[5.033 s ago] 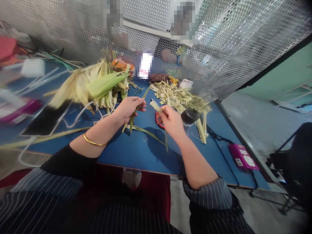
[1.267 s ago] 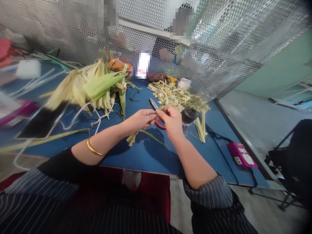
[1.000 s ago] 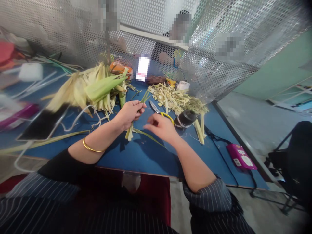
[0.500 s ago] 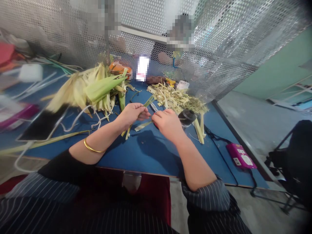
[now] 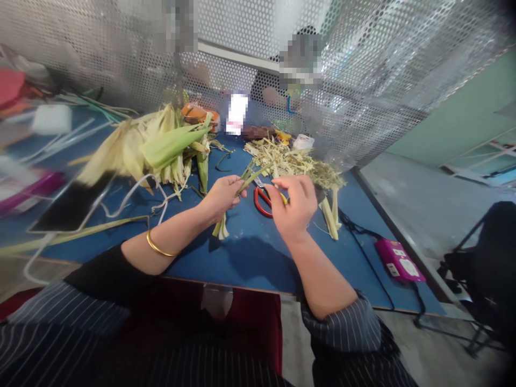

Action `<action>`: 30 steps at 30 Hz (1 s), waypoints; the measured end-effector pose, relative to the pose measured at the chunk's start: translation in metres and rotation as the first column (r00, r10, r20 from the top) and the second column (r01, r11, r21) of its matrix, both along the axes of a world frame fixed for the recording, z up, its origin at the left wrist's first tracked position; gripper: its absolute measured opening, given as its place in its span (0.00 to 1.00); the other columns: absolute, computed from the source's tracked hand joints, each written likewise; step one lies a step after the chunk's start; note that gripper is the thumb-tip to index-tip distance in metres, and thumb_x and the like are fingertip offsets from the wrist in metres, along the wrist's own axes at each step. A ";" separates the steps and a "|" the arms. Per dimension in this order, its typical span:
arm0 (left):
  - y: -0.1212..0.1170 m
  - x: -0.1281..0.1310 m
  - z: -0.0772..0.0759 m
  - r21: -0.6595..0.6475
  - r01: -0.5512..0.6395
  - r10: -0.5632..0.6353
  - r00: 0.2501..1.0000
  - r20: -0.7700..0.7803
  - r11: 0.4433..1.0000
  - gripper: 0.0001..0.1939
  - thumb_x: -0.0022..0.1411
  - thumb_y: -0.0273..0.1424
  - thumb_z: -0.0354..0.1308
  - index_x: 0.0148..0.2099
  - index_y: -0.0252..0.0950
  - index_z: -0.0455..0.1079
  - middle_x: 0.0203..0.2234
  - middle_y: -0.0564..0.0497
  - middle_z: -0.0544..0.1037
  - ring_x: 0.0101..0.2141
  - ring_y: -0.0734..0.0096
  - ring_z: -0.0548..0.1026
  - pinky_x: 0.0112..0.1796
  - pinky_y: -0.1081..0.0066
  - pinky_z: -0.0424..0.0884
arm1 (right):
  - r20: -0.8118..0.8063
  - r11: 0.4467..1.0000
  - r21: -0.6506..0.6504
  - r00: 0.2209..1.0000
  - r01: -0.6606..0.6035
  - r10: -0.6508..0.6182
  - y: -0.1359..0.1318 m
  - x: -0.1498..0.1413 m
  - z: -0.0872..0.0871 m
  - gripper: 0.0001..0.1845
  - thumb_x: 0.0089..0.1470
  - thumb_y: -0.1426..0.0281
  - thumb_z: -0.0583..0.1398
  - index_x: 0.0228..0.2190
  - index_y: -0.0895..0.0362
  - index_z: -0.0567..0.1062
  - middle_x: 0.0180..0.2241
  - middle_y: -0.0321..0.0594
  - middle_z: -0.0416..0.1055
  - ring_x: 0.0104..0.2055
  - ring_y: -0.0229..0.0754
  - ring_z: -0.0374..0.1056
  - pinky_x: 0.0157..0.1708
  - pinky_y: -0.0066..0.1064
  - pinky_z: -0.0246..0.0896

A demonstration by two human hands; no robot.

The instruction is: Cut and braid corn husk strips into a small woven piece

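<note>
My left hand [image 5: 221, 198] is closed around a small bundle of green husk strips [image 5: 253, 176]. Their thin ends point up and away, and pale, wider ends [image 5: 221, 228] hang below the hand. To the right, my right hand [image 5: 295, 207] is raised with fingers curled and thumb near the index finger. Anything between those fingertips is too small to make out. Scissors with red and yellow handles [image 5: 263, 204] lie between the hands, partly covered by the right hand. Behind that hand, a dark spool [image 5: 319, 192] is mostly hidden.
Corn husks [image 5: 161, 148] are heaped at the left, near a tablet [image 5: 72, 207] and a white cable [image 5: 129, 188]. Shredded husk [image 5: 282, 156] lies at the back. A magenta power strip [image 5: 399, 260] sits at the right. Perforated metal mesh [image 5: 234, 59] borders the table, with people behind it.
My right hand has moved right and up off the scissors, whose handles now show on the table. The left hand has shifted slightly lower, still holding the strips.
</note>
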State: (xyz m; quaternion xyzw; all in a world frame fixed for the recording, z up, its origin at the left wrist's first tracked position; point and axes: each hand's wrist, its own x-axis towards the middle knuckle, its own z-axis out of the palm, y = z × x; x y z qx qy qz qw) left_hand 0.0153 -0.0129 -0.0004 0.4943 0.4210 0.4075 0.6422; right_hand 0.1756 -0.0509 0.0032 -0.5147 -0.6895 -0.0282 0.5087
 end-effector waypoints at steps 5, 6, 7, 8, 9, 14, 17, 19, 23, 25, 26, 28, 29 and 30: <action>-0.004 0.006 -0.005 0.069 0.026 -0.021 0.998 -0.063 0.997 0.12 0.67 0.28 0.47 0.29 0.34 0.62 0.19 0.56 0.68 0.12 0.87 0.54 0.15 0.79 0.46 | -0.634 0.858 -0.364 0.772 -0.363 0.058 0.017 -0.005 -0.010 0.14 0.46 0.59 0.64 0.30 0.56 0.72 0.24 0.33 0.68 0.23 0.33 0.62 0.27 0.29 0.60; -0.005 0.007 -0.005 0.086 0.037 -0.030 0.996 -0.083 0.996 0.12 0.66 0.27 0.47 0.28 0.34 0.62 0.19 0.56 0.68 0.12 0.87 0.55 0.14 0.79 0.47 | -0.693 0.837 -0.366 0.720 -0.407 0.047 0.019 -0.006 -0.011 0.13 0.46 0.60 0.65 0.30 0.56 0.72 0.23 0.32 0.68 0.22 0.32 0.62 0.26 0.28 0.59; -0.007 0.009 -0.005 0.095 0.053 -0.043 0.994 -0.096 0.994 0.12 0.66 0.27 0.47 0.28 0.34 0.62 0.19 0.55 0.69 0.12 0.87 0.56 0.14 0.80 0.49 | -0.725 0.833 -0.355 0.687 -0.424 0.041 0.020 -0.006 -0.012 0.13 0.46 0.61 0.65 0.29 0.57 0.72 0.22 0.31 0.68 0.22 0.32 0.63 0.26 0.27 0.59; -0.008 0.009 -0.004 0.092 0.065 -0.056 0.993 -0.099 0.994 0.11 0.66 0.26 0.47 0.29 0.34 0.62 0.20 0.54 0.70 0.12 0.86 0.59 0.15 0.80 0.51 | -0.743 0.839 -0.337 0.668 -0.427 0.042 0.020 -0.005 -0.011 0.12 0.46 0.62 0.65 0.28 0.57 0.73 0.21 0.31 0.68 0.22 0.32 0.63 0.26 0.27 0.59; -0.008 0.009 -0.002 0.071 0.078 -0.072 0.993 -0.089 0.994 0.11 0.66 0.26 0.47 0.30 0.33 0.63 0.21 0.53 0.72 0.13 0.85 0.62 0.15 0.80 0.54 | -0.757 0.847 -0.312 0.651 -0.430 0.052 0.019 -0.004 -0.008 0.11 0.45 0.63 0.65 0.27 0.57 0.73 0.21 0.31 0.67 0.22 0.32 0.63 0.25 0.26 0.59; -0.002 0.002 0.002 -0.163 0.128 -0.101 0.981 0.168 0.978 0.08 0.66 0.26 0.48 0.33 0.33 0.63 0.25 0.49 0.76 0.24 0.75 0.76 0.27 0.76 0.70 | -0.840 0.688 -0.246 0.505 -0.683 0.201 0.007 0.008 0.014 0.10 0.46 0.62 0.65 0.26 0.55 0.71 0.18 0.28 0.64 0.17 0.30 0.59 0.20 0.26 0.56; 0.001 -0.001 0.000 -0.190 0.206 -0.154 0.954 0.256 0.960 0.08 0.66 0.26 0.49 0.33 0.33 0.64 0.25 0.49 0.76 0.24 0.74 0.77 0.30 0.73 0.73 | -0.728 0.599 -0.388 0.631 -0.700 0.266 0.003 0.008 0.016 0.11 0.46 0.62 0.65 0.26 0.56 0.72 0.17 0.30 0.65 0.16 0.31 0.59 0.18 0.26 0.53; 0.000 0.001 -0.002 -0.204 0.211 -0.158 0.956 0.249 0.956 0.08 0.66 0.26 0.48 0.33 0.32 0.64 0.23 0.50 0.75 0.24 0.73 0.77 0.30 0.71 0.73 | -0.612 0.653 -0.461 0.748 -0.600 0.256 0.004 0.003 0.009 0.12 0.46 0.62 0.66 0.25 0.57 0.72 0.17 0.31 0.66 0.16 0.30 0.59 0.17 0.25 0.52; -0.004 0.006 -0.002 -0.210 0.170 -0.134 0.976 0.173 0.963 0.08 0.66 0.26 0.48 0.34 0.33 0.64 0.21 0.50 0.75 0.23 0.73 0.76 0.26 0.73 0.72 | -0.469 0.794 -0.445 0.863 -0.414 0.188 0.009 -0.006 -0.009 0.11 0.48 0.62 0.64 0.26 0.58 0.74 0.16 0.29 0.63 0.17 0.29 0.55 0.19 0.25 0.50; -0.006 0.008 -0.003 -0.196 0.152 -0.128 0.983 0.129 0.969 0.08 0.66 0.26 0.48 0.33 0.34 0.63 0.18 0.52 0.72 0.19 0.75 0.73 0.23 0.75 0.69 | -0.438 0.816 -0.441 0.883 -0.374 0.168 0.011 -0.008 -0.015 0.10 0.47 0.63 0.65 0.26 0.58 0.75 0.17 0.29 0.63 0.19 0.29 0.54 0.20 0.25 0.50; -0.006 0.008 -0.003 -0.184 0.144 -0.125 0.986 0.111 0.972 0.08 0.66 0.26 0.48 0.33 0.34 0.63 0.17 0.54 0.71 0.17 0.77 0.71 0.20 0.76 0.67 | -0.427 0.821 -0.443 0.890 -0.360 0.159 0.011 -0.008 -0.016 0.11 0.46 0.63 0.65 0.26 0.57 0.75 0.18 0.29 0.63 0.19 0.30 0.54 0.21 0.26 0.50; -0.007 0.010 -0.004 -0.152 0.142 -0.130 0.988 0.086 0.978 0.08 0.65 0.25 0.48 0.32 0.34 0.63 0.16 0.55 0.68 0.14 0.82 0.65 0.15 0.80 0.58 | -0.420 0.823 -0.446 0.894 -0.351 0.154 0.011 -0.008 -0.016 0.11 0.46 0.62 0.65 0.26 0.57 0.74 0.18 0.30 0.63 0.20 0.31 0.55 0.22 0.26 0.51; -0.007 0.010 -0.004 -0.136 0.150 -0.140 0.987 0.081 0.979 0.08 0.64 0.25 0.49 0.32 0.34 0.63 0.17 0.55 0.68 0.13 0.84 0.62 0.14 0.81 0.53 | -0.427 0.818 -0.445 0.889 -0.364 0.163 0.011 -0.007 -0.016 0.10 0.46 0.62 0.65 0.27 0.56 0.74 0.18 0.30 0.64 0.21 0.32 0.57 0.22 0.27 0.52; -0.008 0.010 -0.004 -0.123 0.167 -0.158 0.984 0.085 0.978 0.08 0.64 0.24 0.49 0.31 0.33 0.63 0.18 0.55 0.68 0.12 0.86 0.60 0.14 0.81 0.49 | -0.440 0.811 -0.440 0.880 -0.385 0.179 0.011 -0.007 -0.015 0.10 0.47 0.62 0.64 0.27 0.56 0.74 0.18 0.30 0.65 0.21 0.32 0.58 0.23 0.27 0.54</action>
